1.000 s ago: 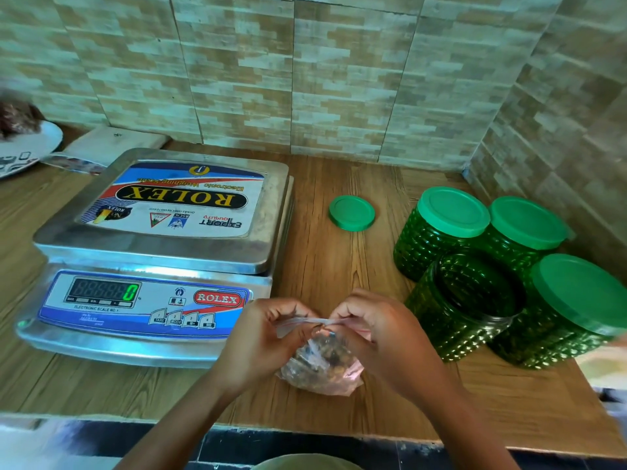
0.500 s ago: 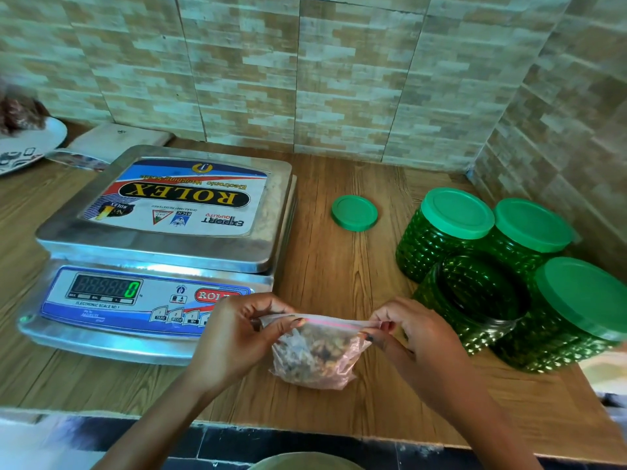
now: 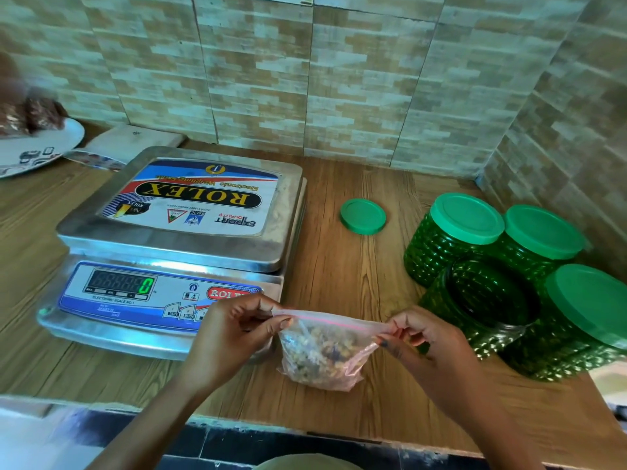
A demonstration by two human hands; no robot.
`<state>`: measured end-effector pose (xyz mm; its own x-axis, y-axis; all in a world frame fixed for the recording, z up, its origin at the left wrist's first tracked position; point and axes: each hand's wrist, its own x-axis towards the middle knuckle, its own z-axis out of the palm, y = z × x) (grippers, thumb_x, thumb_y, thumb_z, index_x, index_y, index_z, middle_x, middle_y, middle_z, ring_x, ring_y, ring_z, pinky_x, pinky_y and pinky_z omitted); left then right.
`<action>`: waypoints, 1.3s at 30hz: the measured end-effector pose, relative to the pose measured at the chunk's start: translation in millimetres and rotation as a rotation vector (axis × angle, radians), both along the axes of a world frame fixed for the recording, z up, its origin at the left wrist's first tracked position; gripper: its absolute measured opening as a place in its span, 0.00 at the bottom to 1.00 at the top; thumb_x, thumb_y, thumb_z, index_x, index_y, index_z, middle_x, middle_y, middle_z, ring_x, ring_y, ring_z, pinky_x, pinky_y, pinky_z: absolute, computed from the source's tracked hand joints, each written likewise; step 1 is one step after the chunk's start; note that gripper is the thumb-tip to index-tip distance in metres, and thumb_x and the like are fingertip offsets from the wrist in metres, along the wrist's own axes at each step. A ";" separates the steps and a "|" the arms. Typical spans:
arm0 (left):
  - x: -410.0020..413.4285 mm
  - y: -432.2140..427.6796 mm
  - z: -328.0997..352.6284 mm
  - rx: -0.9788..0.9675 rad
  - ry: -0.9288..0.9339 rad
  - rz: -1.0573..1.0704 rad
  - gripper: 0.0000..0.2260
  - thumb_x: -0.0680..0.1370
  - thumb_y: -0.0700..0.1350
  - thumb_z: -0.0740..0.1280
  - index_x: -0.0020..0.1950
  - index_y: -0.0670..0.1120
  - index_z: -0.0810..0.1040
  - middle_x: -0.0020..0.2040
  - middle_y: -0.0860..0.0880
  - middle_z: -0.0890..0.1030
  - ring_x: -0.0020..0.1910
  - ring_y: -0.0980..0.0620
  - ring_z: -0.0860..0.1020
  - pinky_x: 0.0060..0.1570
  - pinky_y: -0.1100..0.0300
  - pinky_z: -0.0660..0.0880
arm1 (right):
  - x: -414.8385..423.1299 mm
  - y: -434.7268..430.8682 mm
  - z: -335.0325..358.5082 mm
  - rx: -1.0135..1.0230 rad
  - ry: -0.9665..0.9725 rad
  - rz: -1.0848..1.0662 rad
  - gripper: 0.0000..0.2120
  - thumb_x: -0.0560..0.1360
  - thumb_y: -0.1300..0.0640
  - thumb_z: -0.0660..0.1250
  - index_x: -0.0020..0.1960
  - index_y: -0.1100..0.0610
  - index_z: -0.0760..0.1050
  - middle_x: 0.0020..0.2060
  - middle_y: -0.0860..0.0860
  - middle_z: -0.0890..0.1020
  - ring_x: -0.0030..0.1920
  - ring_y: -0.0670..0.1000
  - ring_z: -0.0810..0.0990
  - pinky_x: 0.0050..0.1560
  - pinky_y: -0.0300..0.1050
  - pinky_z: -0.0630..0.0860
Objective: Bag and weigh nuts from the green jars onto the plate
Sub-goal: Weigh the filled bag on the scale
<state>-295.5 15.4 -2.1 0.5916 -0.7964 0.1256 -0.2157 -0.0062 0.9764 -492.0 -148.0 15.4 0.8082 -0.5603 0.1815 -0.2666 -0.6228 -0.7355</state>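
Observation:
A small clear zip bag of nuts [image 3: 322, 354] hangs just above the wooden counter's front edge. My left hand [image 3: 234, 337] pinches the left end of its pink zip strip, and my right hand [image 3: 420, 340] pinches the right end. The strip is pulled straight between them. Several green studded jars stand at the right: one open jar [image 3: 481, 307] in front, three lidded ones [image 3: 454, 232] around it. A loose green lid [image 3: 363, 216] lies on the counter. The white plate [image 3: 51, 147] with dark bagged goods sits at the far left.
A steel electronic scale [image 3: 183, 212] fills the left half of the counter, its pan bare and its display [image 3: 122, 284] reading 0. A white packet [image 3: 135, 139] lies behind it by the tiled wall. The counter edge [image 3: 305, 424] runs close below my hands.
My hands have drawn apart along the bag's top, stretching the zip strip flat. The bag has shifted a little to the right and hangs more fully in sight.

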 end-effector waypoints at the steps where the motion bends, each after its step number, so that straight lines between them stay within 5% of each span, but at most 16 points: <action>1: 0.1 1.2 -1.5 -0.003 0.000 -0.005 0.04 0.70 0.44 0.70 0.38 0.52 0.83 0.31 0.55 0.81 0.29 0.64 0.76 0.31 0.72 0.70 | 0.1 -0.2 -0.5 0.020 -0.008 -0.005 0.08 0.69 0.62 0.73 0.38 0.51 0.78 0.38 0.43 0.78 0.40 0.43 0.76 0.38 0.29 0.68; 4: 0.6 3.0 -1.9 -0.019 0.025 0.013 0.06 0.69 0.43 0.70 0.38 0.55 0.83 0.33 0.53 0.83 0.30 0.62 0.77 0.33 0.69 0.73 | 1.1 -2.2 -0.7 0.039 -0.029 -0.003 0.08 0.71 0.61 0.72 0.37 0.50 0.77 0.37 0.43 0.78 0.38 0.43 0.76 0.37 0.29 0.68; 9: 0.3 4.6 -1.3 -0.018 0.023 0.029 0.07 0.68 0.42 0.70 0.38 0.55 0.83 0.32 0.52 0.82 0.30 0.60 0.77 0.34 0.65 0.74 | 2.0 -0.7 -0.3 -0.002 -0.061 0.046 0.10 0.71 0.45 0.64 0.39 0.51 0.76 0.37 0.44 0.77 0.37 0.44 0.75 0.36 0.30 0.68; 13: 0.9 7.0 -2.1 -0.015 0.033 0.046 0.06 0.68 0.43 0.70 0.38 0.55 0.83 0.33 0.51 0.82 0.32 0.57 0.78 0.37 0.58 0.76 | 4.8 -0.9 1.2 0.038 -0.059 0.042 0.06 0.69 0.46 0.69 0.39 0.48 0.76 0.38 0.43 0.78 0.40 0.44 0.75 0.38 0.29 0.68; 16: 0.8 5.1 -2.4 -0.025 0.041 0.039 0.05 0.68 0.43 0.70 0.40 0.51 0.84 0.38 0.49 0.84 0.33 0.58 0.80 0.36 0.64 0.76 | 6.8 -1.1 0.0 0.035 -0.032 0.054 0.07 0.70 0.57 0.73 0.38 0.48 0.77 0.39 0.42 0.78 0.41 0.43 0.75 0.39 0.29 0.68; 22: -5.1 -2.4 3.6 -0.020 0.005 -0.024 0.08 0.68 0.41 0.71 0.46 0.41 0.82 0.33 0.56 0.82 0.30 0.67 0.76 0.31 0.74 0.70 | 10.5 1.8 -0.7 0.023 -0.075 0.061 0.11 0.70 0.43 0.63 0.38 0.50 0.76 0.37 0.43 0.77 0.39 0.44 0.75 0.37 0.29 0.67; 28: -8.1 -9.6 2.5 0.020 -0.072 -0.018 0.05 0.67 0.48 0.71 0.41 0.50 0.82 0.36 0.54 0.83 0.34 0.59 0.79 0.33 0.69 0.73 | 18.7 0.7 -3.3 0.062 -0.019 0.063 0.07 0.69 0.59 0.74 0.38 0.48 0.77 0.39 0.44 0.79 0.42 0.45 0.76 0.39 0.30 0.67; 35: -10.4 -14.1 2.9 0.057 -0.179 -0.037 0.09 0.71 0.41 0.71 0.40 0.56 0.80 0.36 0.59 0.82 0.37 0.61 0.79 0.36 0.70 0.72 | 23.3 2.3 -3.2 0.099 -0.082 0.084 0.09 0.68 0.44 0.65 0.38 0.49 0.77 0.37 0.45 0.78 0.41 0.47 0.76 0.38 0.35 0.70; 39: -12.2 -15.9 4.8 0.041 -0.189 -0.041 0.05 0.70 0.45 0.71 0.40 0.57 0.80 0.36 0.60 0.82 0.37 0.61 0.80 0.36 0.71 0.72 | 27.6 4.1 -2.6 0.100 -0.043 0.078 0.08 0.69 0.59 0.74 0.38 0.49 0.77 0.38 0.43 0.78 0.41 0.46 0.76 0.39 0.37 0.71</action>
<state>-307.8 -0.5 2.7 0.5272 -0.8263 0.1983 -0.3961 -0.0324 0.9176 -464.4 -143.9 12.8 0.8424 -0.5133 0.1639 -0.1870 -0.5637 -0.8046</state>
